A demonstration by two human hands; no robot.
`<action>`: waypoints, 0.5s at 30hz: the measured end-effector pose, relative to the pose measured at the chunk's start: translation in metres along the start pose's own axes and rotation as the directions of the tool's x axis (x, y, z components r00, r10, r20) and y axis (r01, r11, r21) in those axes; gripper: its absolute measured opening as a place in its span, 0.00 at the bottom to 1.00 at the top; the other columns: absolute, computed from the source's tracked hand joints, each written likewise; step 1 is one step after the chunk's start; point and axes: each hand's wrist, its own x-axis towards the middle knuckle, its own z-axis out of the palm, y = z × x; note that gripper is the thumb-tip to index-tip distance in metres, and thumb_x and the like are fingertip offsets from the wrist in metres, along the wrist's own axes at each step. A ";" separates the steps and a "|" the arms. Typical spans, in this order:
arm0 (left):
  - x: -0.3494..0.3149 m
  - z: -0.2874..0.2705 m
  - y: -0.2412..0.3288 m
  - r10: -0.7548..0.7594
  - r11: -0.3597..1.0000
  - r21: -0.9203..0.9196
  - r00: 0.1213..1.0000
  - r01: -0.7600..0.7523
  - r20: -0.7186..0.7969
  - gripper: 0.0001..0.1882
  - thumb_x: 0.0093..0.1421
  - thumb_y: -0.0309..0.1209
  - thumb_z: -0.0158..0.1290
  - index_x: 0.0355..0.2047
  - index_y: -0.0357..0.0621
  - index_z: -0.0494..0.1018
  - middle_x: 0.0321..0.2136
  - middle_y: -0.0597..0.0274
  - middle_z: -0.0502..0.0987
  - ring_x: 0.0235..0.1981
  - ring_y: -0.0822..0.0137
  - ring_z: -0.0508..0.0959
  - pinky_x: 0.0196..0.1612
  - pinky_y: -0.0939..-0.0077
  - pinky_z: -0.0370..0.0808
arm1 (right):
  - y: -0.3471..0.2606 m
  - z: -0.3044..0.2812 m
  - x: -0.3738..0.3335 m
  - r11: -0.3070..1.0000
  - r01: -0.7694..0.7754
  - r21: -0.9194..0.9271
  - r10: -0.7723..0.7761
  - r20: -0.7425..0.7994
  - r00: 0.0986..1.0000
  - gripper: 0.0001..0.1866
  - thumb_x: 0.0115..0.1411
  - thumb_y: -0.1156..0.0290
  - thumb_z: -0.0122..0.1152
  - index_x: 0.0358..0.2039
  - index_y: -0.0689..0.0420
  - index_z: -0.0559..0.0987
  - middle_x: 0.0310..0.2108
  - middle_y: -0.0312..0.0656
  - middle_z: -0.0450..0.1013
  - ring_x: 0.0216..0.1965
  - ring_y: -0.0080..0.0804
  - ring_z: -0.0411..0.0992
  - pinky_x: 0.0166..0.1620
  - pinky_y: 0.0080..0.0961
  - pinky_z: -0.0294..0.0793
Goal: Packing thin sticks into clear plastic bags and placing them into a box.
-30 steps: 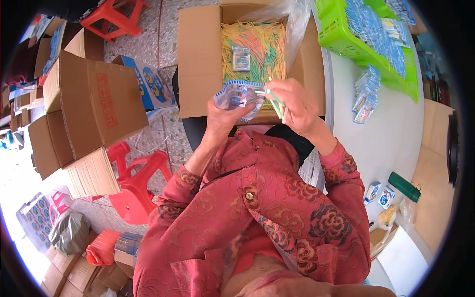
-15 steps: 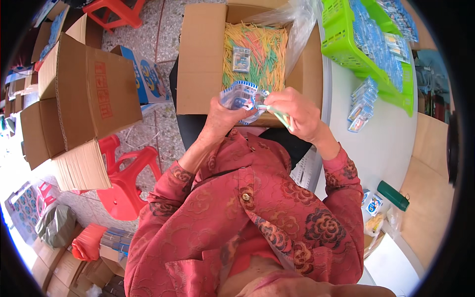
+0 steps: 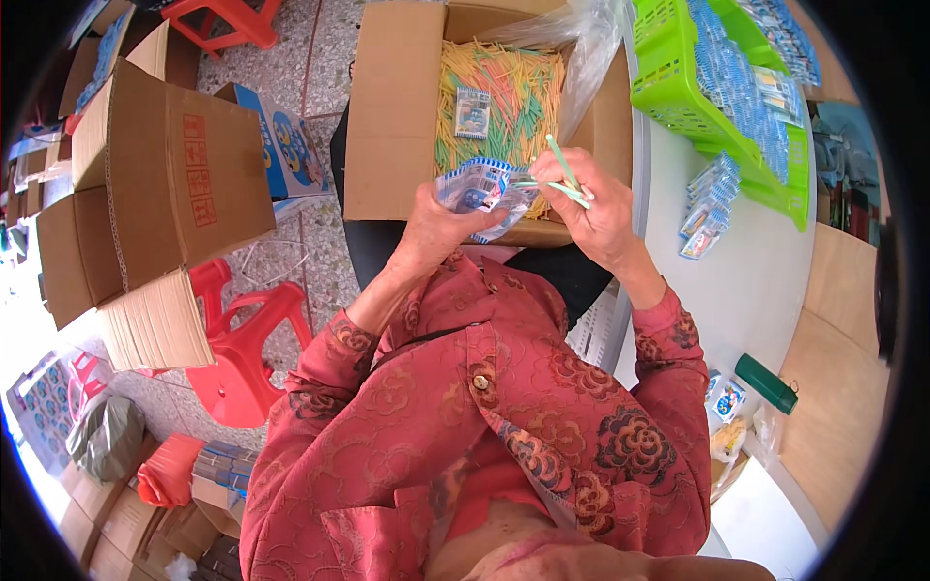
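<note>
My left hand [image 3: 438,225] is closed on a small blue-and-white printed plastic packet [image 3: 473,184], thumb across its front. The packet's right end looks open. Beside that end, my right hand [image 3: 603,215] pinches several thin pale green and whitish sticks [image 3: 562,163], one jutting up past the fingers. Some stick ends reach toward the packet; whether they are inside it I cannot tell. Just beyond my hands an open cardboard box [image 3: 392,116] holds a heap of loose yellow, green and pink sticks [image 3: 518,82]. One filled packet [image 3: 473,113] lies on the heap.
On the white table [image 3: 751,290] to the right stand a green plastic basket [image 3: 664,73] full of packets, a row of packets [image 3: 709,208] and a dark green cylindrical case [image 3: 767,383]. Leftward are a big open carton [image 3: 145,165] and a red stool [image 3: 237,363].
My right hand has shifted slightly right and turned, and the sticks that slanted down below it now point upward and across. The left hand still holds the packet.
</note>
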 end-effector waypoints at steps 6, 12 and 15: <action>0.000 0.001 -0.001 0.011 1.000 0.019 1.000 -0.010 -0.017 0.13 0.45 0.23 0.59 0.33 0.35 0.73 0.28 0.66 0.75 0.28 0.78 0.72 0.33 0.82 0.71 | 0.001 0.000 -0.002 0.984 0.175 -0.033 -0.173 0.052 0.984 0.11 0.47 0.85 0.54 0.33 0.60 0.71 0.32 0.47 0.72 0.30 0.38 0.72 0.33 0.26 0.72; -0.002 0.002 0.000 -0.038 0.998 -0.046 0.999 0.037 -0.026 0.13 0.45 0.22 0.59 0.33 0.36 0.73 0.28 0.66 0.75 0.28 0.78 0.72 0.34 0.82 0.71 | 0.005 -0.002 -0.001 0.946 0.323 -0.009 -0.320 0.116 0.940 0.09 0.51 0.77 0.55 0.35 0.60 0.72 0.34 0.46 0.71 0.30 0.39 0.71 0.30 0.27 0.71; 0.000 0.000 -0.003 -0.067 0.997 -0.048 0.998 0.067 0.007 0.14 0.45 0.19 0.58 0.34 0.39 0.71 0.30 0.67 0.75 0.31 0.76 0.73 0.36 0.80 0.72 | 0.005 -0.002 0.000 0.965 0.257 0.050 -0.262 0.138 0.955 0.09 0.52 0.75 0.56 0.35 0.59 0.72 0.33 0.44 0.71 0.30 0.35 0.71 0.30 0.25 0.70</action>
